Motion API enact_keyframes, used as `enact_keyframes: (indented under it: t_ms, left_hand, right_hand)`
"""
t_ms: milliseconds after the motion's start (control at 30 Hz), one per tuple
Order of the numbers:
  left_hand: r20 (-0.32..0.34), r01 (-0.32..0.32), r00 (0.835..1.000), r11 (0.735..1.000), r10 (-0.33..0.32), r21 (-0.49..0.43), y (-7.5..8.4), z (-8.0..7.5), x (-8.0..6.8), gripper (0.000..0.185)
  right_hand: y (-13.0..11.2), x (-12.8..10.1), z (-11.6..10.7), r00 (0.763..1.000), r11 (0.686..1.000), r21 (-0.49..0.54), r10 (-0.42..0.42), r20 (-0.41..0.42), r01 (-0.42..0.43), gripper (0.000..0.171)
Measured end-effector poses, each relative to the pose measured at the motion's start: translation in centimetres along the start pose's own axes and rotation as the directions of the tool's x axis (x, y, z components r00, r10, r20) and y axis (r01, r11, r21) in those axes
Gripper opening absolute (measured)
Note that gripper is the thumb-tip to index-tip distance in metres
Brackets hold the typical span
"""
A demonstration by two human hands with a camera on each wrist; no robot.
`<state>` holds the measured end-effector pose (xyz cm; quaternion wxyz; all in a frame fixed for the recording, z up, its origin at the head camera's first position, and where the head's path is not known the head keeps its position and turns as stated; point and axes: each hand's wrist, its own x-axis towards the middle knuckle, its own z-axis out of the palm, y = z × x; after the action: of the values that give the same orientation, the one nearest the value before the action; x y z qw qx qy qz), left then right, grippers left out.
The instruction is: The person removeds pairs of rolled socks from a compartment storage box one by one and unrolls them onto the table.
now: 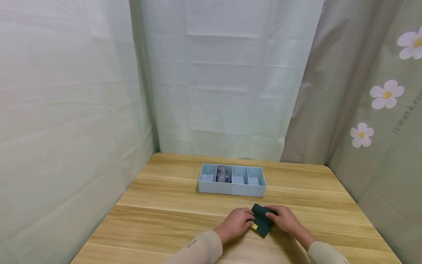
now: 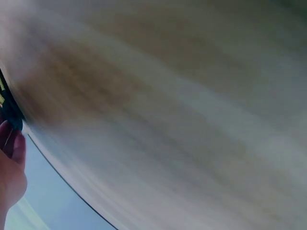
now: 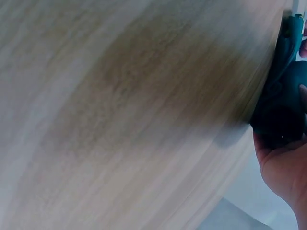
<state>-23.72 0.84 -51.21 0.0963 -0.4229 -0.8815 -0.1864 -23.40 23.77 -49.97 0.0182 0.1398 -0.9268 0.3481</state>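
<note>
Dark green cloth (image 1: pixel 262 219) with yellow patch, pale blue tray (image 1: pixel 230 190), light wood-grain table (image 1: pixel 165 220).

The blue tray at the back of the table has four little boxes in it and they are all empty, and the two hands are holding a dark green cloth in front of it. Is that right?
Not quite. The blue tray is not all empty: the head view shows something grey in its second compartment from the left. The rest holds: four compartments, and the left hand and right hand hold the dark green cloth in front of it.
</note>
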Motion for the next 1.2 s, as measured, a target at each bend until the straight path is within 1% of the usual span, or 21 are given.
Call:
enact_keyframes:
  t_ms: [100, 133, 200, 300, 367, 433, 567, 633, 700, 733, 800, 833, 867, 900, 933, 1000, 1100, 1200]
  left_hand:
    - [0.033, 0.007, 0.999, 1.0, -0.007, 0.018, 0.1, 0.2, 0.1, 0.016]
    - [0.049, 0.019, 0.999, 1.0, -0.02, 0.017, 0.1, 0.4, 0.1, 0.016]
    - [0.06, 0.021, 0.998, 0.999, -0.024, 0.041, 0.1, 0.5, 0.2, 0.016]
    - [0.06, -0.008, 0.998, 0.995, 0.002, 0.095, 0.1, 0.7, 0.3, 0.015]
    - [0.062, -0.034, 0.998, 0.992, 0.026, 0.124, 0.1, 0.6, 0.4, 0.014]
    - [0.068, -0.039, 0.997, 0.991, 0.031, 0.129, 0.1, 0.5, 0.5, 0.014]
    - [0.097, -0.008, 0.995, 0.994, -0.003, 0.112, 0.0, 0.3, 0.6, 0.015]
    - [0.11, 0.0, 0.994, 0.994, -0.012, 0.111, -0.1, 0.3, 0.6, 0.015]
    - [0.116, -0.002, 0.993, 0.994, -0.011, 0.111, -0.1, 0.3, 0.6, 0.016]
    - [0.118, -0.003, 0.993, 0.994, -0.01, 0.111, -0.1, 0.3, 0.6, 0.016]
    - [0.12, -0.004, 0.993, 0.994, -0.009, 0.108, -0.2, 0.3, 0.6, 0.016]
    - [0.121, -0.003, 0.993, 0.994, -0.01, 0.105, -0.2, 0.3, 0.6, 0.016]
    - [0.123, 0.0, 0.992, 0.995, -0.013, 0.102, -0.1, 0.2, 0.6, 0.016]
    - [0.124, 0.002, 0.992, 0.995, -0.015, 0.099, -0.1, 0.2, 0.6, 0.016]
    - [0.125, 0.005, 0.992, 0.996, -0.017, 0.094, -0.1, 0.2, 0.6, 0.016]
    - [0.124, 0.007, 0.992, 0.996, -0.018, 0.089, -0.1, 0.2, 0.6, 0.016]
    - [0.128, -0.006, 0.992, 0.996, -0.005, 0.084, 0.1, 0.2, 0.7, 0.017]
    - [0.138, -0.028, 0.99, 0.997, 0.018, 0.072, 0.3, 0.2, 0.9, 0.017]
  right_hand:
    - [0.2, 0.1, 0.1, 1.0, 1.0, 0.0, 0.001, 0.008, -0.001, 0.026]
    - [0.3, 0.2, 0.1, 1.0, 1.0, -0.003, 0.004, 0.001, -0.004, 0.027]
    - [0.4, 0.3, 0.3, 1.0, 1.0, -0.009, 0.01, -0.024, -0.011, 0.028]
    - [0.5, 0.4, 0.5, 0.996, 1.0, -0.022, -0.001, -0.084, -0.001, 0.028]
    - [0.6, 0.5, 0.7, 0.992, 0.999, -0.044, -0.018, -0.128, 0.012, 0.025]
    - [0.7, 0.6, 0.9, 0.986, 0.998, -0.062, -0.035, -0.163, 0.025, 0.022]
    - [0.6, 0.7, 1.1, 0.975, 0.994, -0.101, -0.073, -0.212, 0.052, 0.02]
    - [0.6, 0.7, 1.2, 0.966, 0.987, -0.136, -0.121, -0.229, 0.092, 0.021]
    - [0.7, 0.6, 1.2, 0.949, 0.967, -0.201, -0.206, -0.24, 0.159, 0.023]
    - [0.8, 0.6, 1.3, 0.935, 0.95, -0.243, -0.255, -0.245, 0.195, 0.024]
    - [0.9, 0.6, 1.3, 0.907, 0.91, -0.329, -0.341, -0.249, 0.252, 0.024]
    - [0.9, 0.5, 1.3, 0.892, 0.884, -0.374, -0.383, -0.241, 0.279, 0.024]
    - [1.0, 0.4, 1.3, 0.884, 0.866, -0.404, -0.408, -0.23, 0.295, 0.024]
    - [1.0, 0.3, 1.3, 0.882, 0.853, -0.426, -0.418, -0.216, 0.3, 0.023]
    - [1.0, 0.3, 1.3, 0.886, 0.845, -0.442, -0.418, -0.199, 0.3, 0.023]
    - [1.0, 0.1, 1.2, 0.907, 0.847, -0.445, -0.392, -0.156, 0.29, 0.026]
    - [0.9, 0.0, 1.0, 0.941, 0.87, -0.428, -0.319, -0.11, 0.245, 0.029]
    - [0.9, 0.1, 0.5, 0.96, 0.889, -0.411, -0.263, -0.095, 0.203, 0.025]
